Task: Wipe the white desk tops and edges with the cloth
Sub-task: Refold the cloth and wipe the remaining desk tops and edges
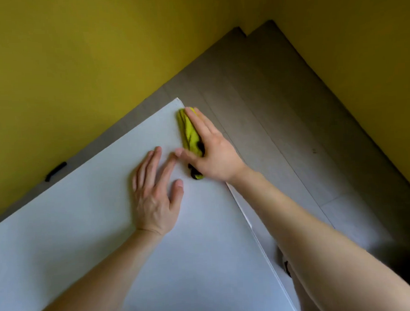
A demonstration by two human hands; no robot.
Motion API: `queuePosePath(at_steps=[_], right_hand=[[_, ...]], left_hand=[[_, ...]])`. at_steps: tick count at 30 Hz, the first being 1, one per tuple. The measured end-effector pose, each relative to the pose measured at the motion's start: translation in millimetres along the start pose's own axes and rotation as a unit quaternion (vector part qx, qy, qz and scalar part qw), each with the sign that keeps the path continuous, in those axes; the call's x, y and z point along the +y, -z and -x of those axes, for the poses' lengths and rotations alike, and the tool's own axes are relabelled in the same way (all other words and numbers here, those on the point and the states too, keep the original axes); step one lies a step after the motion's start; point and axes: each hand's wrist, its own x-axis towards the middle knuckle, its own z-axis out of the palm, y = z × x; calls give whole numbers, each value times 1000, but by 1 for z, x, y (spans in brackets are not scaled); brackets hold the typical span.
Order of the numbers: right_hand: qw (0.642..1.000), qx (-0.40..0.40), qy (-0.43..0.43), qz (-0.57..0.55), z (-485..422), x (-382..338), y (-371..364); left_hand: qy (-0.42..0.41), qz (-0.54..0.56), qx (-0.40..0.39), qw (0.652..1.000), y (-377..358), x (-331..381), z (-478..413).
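wall (76,67): yellow, far left & across the back. Small black bar-shaped thing (55,171) low on it, just past the desk's far edge; can't tell what it is.
desk (72,233): white top, fills lower left to centre; far corner points up-frame, right edge runs down toward me.
left hand (154,196): flat, palm down on the bare top, mid-desk. Fingers straight, slightly apart, thumb out to the right; holds nothing. Forearm comes in from bottom left. Index tip almost meets my right thumb tip.
cloth (189,132): yellow-green w/ dark patches at the near end, bunched into a long roll. Lies on the top right at the desk's right edge, just short of the far corner. Long axis follows that edge: one end toward the corner, other end by my right wrist.
right hand (213,150): lies on the cloth, pressing it down. Fingers straight & together along the roll, tips at its far end; thumb stretched left across it onto the top. Cloth shows left of my fingers & under the palm. Forearm comes in from bottom right, over the edge.
floor (292,127): grey-brown planks, right of the desk.
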Motion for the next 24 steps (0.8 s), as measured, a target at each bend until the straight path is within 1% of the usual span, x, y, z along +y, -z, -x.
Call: queuePosePath(at_steps=[2,4,5,9,11,13,17,19,21,22,24], right_hand=[[1000,8,-17,2,-46,-5,-2],[1000,8,-20,9,-39,-4,-3],[1000,4,-14,13,-16,-1,-3],[999,-9,24,30,121,10,5],[999,-16,28,40,154,12,6],[998,-16,27,45,133,9,6],[999,-2,-3,34,-1,-3,-1],[999,14,-12,34,-46,-6,-4],[999,24,-14,36,-40,-4,-5],[999,26,-11,37,-17,-1,-5],[999,28,-1,35,58,4,-2]], left_hand=[[0,-2,1,1000,0,-1,1],[-5,-1,1,1000,-1,-1,0],[-6,-1,1,1000,-1,-1,0],[-4,-3,3,1000,-1,-1,2],[-3,1,4,1000,-2,-1,1],[-3,1,6,1000,-2,-1,1],[-4,4,7,1000,-2,-2,0],[-4,0,12,1000,-2,-2,0],[-5,1,16,1000,-3,-2,0],[-6,1,17,1000,-4,-2,0],[-7,1,23,1000,-3,-3,0]])
